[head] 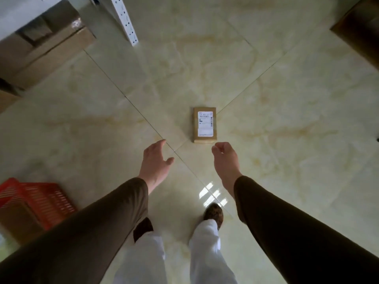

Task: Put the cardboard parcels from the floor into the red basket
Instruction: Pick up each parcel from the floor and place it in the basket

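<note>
While the small cardboard parcel (204, 125) lies flat on the glossy marble-look floor (287, 99), just past both empty hands, the person should bend and take its long sides. The left hand (156, 160) is spread open; the right hand (224, 158) curls loosely. The slatted red basket (39, 199) waits well to the left.

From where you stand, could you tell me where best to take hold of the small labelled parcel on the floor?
Probably by its two long side edges, from above: the parcel lies flat, label up, with bare floor around it and both hands empty.
</note>
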The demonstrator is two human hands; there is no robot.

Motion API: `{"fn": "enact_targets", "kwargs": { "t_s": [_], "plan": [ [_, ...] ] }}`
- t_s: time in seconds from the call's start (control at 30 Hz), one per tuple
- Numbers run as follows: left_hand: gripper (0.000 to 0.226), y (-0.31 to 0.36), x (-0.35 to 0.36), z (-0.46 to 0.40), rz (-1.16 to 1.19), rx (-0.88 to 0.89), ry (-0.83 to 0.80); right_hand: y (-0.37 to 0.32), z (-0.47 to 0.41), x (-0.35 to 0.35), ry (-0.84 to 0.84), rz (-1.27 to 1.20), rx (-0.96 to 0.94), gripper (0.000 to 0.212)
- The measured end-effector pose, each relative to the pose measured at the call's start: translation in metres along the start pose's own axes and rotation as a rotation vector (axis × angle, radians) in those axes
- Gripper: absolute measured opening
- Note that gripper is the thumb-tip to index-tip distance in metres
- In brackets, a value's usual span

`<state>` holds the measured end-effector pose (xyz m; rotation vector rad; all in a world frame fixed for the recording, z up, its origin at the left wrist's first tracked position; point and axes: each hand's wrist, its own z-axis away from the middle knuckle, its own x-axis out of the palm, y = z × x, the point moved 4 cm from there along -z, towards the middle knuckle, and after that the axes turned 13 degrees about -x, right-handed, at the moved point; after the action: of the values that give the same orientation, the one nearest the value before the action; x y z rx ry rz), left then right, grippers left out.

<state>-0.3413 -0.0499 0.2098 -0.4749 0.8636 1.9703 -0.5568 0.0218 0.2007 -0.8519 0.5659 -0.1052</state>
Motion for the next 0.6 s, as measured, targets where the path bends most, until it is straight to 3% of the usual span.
{"fn": "enact_targets", "kwargs": {
  "t_s": [0.2,0.6],
  "plan": [
    [0.068,0.042,0.037,-0.032,0.063,-0.072,-0.038,0.01,-0.068,-0.022,-0.038,0.062,0.002,0.021],
    [0.068,0.073,0.105,-0.162,0.272,-0.257,-0.097,0.042,-0.21,0.016,-0.212,0.037,0.079,0.052]
  ]
}}
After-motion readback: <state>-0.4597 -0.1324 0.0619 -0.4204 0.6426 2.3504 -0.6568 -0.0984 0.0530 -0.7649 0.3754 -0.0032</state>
